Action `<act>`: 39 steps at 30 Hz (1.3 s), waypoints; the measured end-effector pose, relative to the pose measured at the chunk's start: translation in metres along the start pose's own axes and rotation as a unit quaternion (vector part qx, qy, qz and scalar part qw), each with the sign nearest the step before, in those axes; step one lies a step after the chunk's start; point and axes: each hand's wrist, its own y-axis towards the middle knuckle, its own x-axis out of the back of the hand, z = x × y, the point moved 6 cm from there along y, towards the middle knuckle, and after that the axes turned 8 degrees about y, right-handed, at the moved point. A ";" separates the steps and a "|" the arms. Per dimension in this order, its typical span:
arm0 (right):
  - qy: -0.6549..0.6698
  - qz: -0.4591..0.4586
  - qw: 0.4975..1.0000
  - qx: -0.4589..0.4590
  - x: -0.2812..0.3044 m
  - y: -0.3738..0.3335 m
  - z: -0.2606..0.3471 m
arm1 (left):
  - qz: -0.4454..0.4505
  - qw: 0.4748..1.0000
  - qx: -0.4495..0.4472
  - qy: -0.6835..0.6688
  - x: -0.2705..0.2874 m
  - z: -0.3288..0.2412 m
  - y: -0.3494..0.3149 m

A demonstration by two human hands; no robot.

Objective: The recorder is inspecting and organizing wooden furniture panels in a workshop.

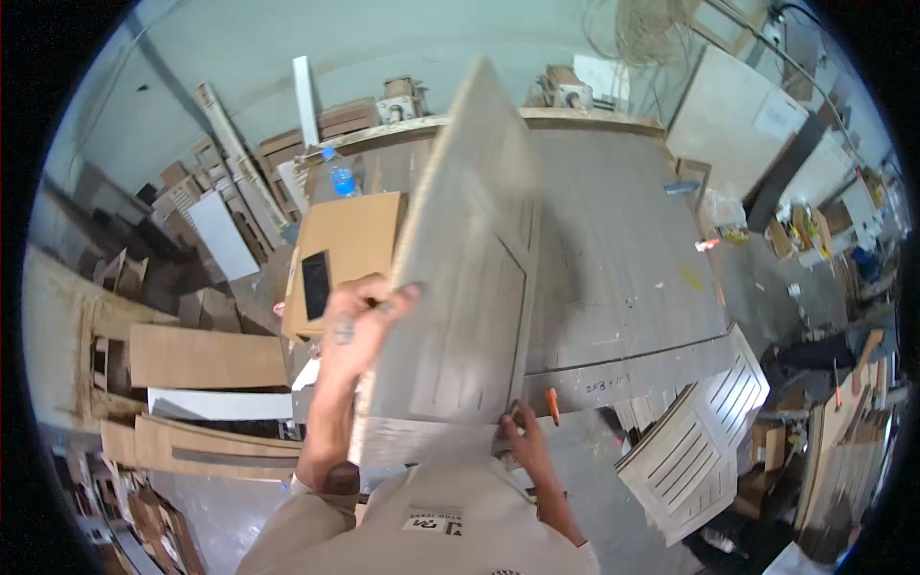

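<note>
Grooved panel point(460, 287), grey-brown, pale along its edge: directly in front of the torso, tilted over the counter point(623, 240). Long axis runs from the wearer toward the far wall, far end reaching up to a peak in the view. Left long edge is turned up toward the camera, right side lower. Whether the low side touches the counter: cannot tell; the far part is blurred.

Hands: left hand point(356, 311) closed on the left long edge, partway up the length, fingertips over the face. Right hand point(523, 439) at the near right corner, fingers curled and gripping there. Both in contact, so neither is nearer; left sits farther out along the long axis, right close to the body.

Surface: grey-brown counter, some pale scuffs. Left of the panel, a cardboard sheet point(369, 225) with a black phone point(315, 285) on it; water bottle point(340, 174) beyond, blue cap. Orange marker point(553, 406) near the right hand, at the near edge.

Room: slatted pale panels point(690, 446) leaning at right; wooden boards point(211, 356) stacked at left; pale green wall point(460, 34) behind.
</note>
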 end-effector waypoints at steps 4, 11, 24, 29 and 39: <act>0.039 0.000 0.999 0.014 -0.008 -0.015 0.006 | 0.001 0.969 -0.187 0.163 -0.041 -0.050 -0.038; 0.249 -0.055 0.930 0.265 0.082 -0.057 0.216 | 0.312 0.907 -0.061 -0.275 -0.135 -0.027 -0.018; -0.052 -0.213 0.975 0.036 0.156 -0.053 0.252 | 0.357 0.827 0.373 -0.224 -0.311 0.285 -0.015; -0.024 -0.284 0.957 0.052 0.133 -0.138 0.243 | 0.380 0.825 0.358 -0.217 -0.283 0.248 -0.041; 0.228 -0.622 0.740 0.117 -0.020 -0.384 0.068 | 0.739 0.508 -0.045 -0.441 -0.364 0.128 0.012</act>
